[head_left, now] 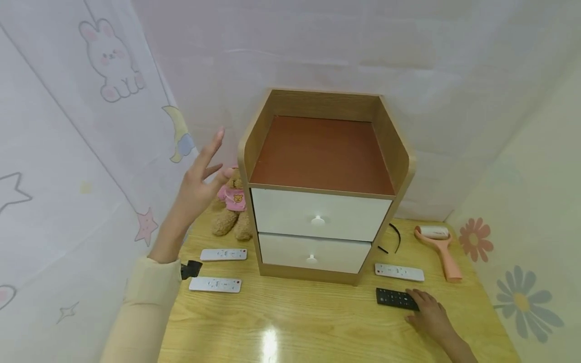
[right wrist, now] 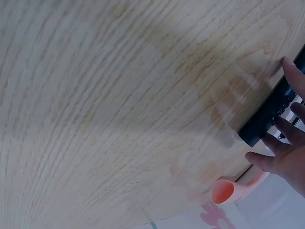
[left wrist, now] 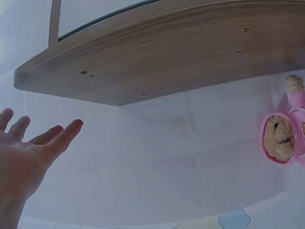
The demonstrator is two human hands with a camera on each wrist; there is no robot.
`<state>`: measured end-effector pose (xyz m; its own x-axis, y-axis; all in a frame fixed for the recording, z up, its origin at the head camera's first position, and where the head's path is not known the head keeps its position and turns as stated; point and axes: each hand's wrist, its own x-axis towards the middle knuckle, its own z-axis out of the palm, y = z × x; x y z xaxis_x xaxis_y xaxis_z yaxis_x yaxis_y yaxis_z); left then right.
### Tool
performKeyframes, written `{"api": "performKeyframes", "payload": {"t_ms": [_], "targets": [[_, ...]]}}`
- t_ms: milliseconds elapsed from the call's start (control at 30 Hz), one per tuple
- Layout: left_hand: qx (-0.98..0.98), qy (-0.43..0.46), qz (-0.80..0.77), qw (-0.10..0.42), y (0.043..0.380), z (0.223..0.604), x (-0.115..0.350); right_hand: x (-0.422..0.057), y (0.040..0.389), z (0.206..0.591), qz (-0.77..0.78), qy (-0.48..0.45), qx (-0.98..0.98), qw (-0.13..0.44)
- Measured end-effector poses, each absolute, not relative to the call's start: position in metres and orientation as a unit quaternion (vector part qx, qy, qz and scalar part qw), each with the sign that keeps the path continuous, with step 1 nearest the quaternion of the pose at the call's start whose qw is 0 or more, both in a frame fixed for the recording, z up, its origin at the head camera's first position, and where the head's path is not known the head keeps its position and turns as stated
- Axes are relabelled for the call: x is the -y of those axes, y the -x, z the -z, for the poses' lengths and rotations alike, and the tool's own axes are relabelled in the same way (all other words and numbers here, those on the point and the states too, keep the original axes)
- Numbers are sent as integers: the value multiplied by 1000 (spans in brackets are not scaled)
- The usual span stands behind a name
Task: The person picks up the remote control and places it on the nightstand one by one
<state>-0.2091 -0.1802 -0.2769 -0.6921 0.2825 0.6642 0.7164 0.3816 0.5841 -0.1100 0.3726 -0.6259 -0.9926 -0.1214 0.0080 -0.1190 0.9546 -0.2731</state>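
My left hand (head_left: pixel 195 189) is raised beside the cabinet's left side, fingers spread and holding nothing. The left wrist view shows the palm and fingers of that hand (left wrist: pixel 28 157) below the wooden side panel (left wrist: pixel 157 62). My right hand (head_left: pixel 428 312) is low over the right end of a black remote control (head_left: pixel 394 298) lying on the table. Its fingers overlap the remote's far edge and its thumb lies off the near edge. In the right wrist view, the loosely spread fingers of the right hand (right wrist: pixel 286 152) overlap the dark remote (right wrist: pixel 267 114).
A wooden cabinet with two white drawers (head_left: pixel 317 214) stands at the back. Left of it sits a teddy bear (head_left: pixel 235 199), with white remotes (head_left: pixel 223 254) in front. Right are another white remote (head_left: pixel 399 272), a lint roller (head_left: pixel 445 252) and a thin black band (head_left: pixel 397 237).
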Motion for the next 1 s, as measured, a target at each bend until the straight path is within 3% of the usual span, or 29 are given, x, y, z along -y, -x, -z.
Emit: {"api": "performKeyframes", "payload": {"t_ms": [400, 1000], "targets": [[760, 323, 546, 140, 237, 259, 176, -378, 114, 625, 170, 87, -982, -1], [738, 374, 553, 95, 254, 259, 177, -389, 111, 621, 206, 91, -974, -1]]}}
